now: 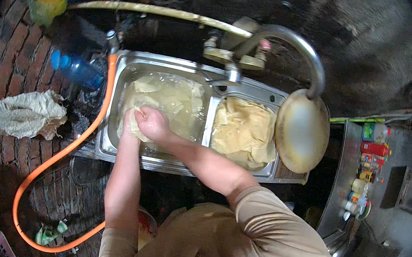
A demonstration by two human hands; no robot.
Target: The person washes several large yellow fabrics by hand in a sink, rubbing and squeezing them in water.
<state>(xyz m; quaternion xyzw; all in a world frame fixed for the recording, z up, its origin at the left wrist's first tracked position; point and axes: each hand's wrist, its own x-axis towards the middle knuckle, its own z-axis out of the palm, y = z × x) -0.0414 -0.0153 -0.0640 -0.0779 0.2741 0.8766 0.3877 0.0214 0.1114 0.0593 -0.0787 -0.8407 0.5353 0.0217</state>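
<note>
A double-bowl stainless steel sink [164, 60] lies before me. Its left bowl holds cloudy water with several thin, pale sheets [172, 104] under and at the surface, which look like tofu skin. My right hand [152, 123] is closed around the edge of one wet sheet [136, 129] at the left of this bowl. That sheet drapes over my left hand [128, 117], whose fingers are mostly hidden, so their grip cannot be made out. A thick pile of yellower folded sheets [245, 128] fills the right bowl, partly in water.
A faucet [232, 73] stands behind the sink. A round metal lid [301, 131] leans at its right end. An orange hose [45, 166] loops down the left side, near a blue plastic bottle [81, 70] and a crumpled cloth [28, 115] on bricks. Bottles [374, 149] line a right-hand counter.
</note>
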